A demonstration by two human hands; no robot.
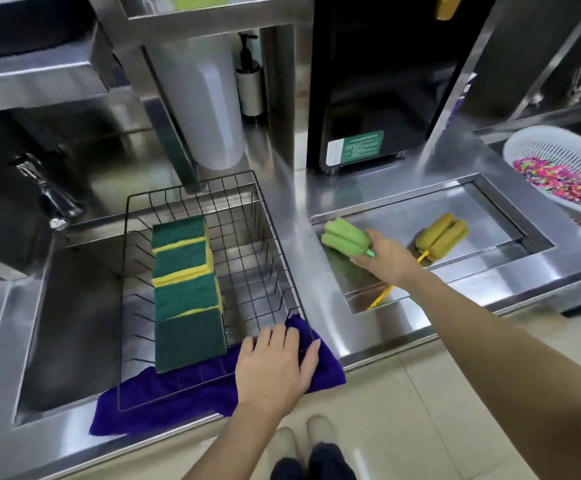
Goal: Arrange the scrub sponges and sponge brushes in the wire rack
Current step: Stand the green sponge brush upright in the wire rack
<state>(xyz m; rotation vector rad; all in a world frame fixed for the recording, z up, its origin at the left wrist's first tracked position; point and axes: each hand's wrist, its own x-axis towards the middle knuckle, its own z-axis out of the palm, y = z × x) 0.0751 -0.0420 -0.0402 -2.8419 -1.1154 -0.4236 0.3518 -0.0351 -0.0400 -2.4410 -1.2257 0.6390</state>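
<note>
Left hand (275, 365) flat on wire rack (278, 244) holding scrub sponges (185, 289); right hand (386, 254) seemingly grips green sponge brush (346, 237).

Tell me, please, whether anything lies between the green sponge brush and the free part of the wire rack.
Nothing visible blocks it. Between the green sponge brush in the right hand and the wire rack lies only bare steel counter; the rack's right half is open beside the scrub sponges. The left hand rests on its near corner.
</note>
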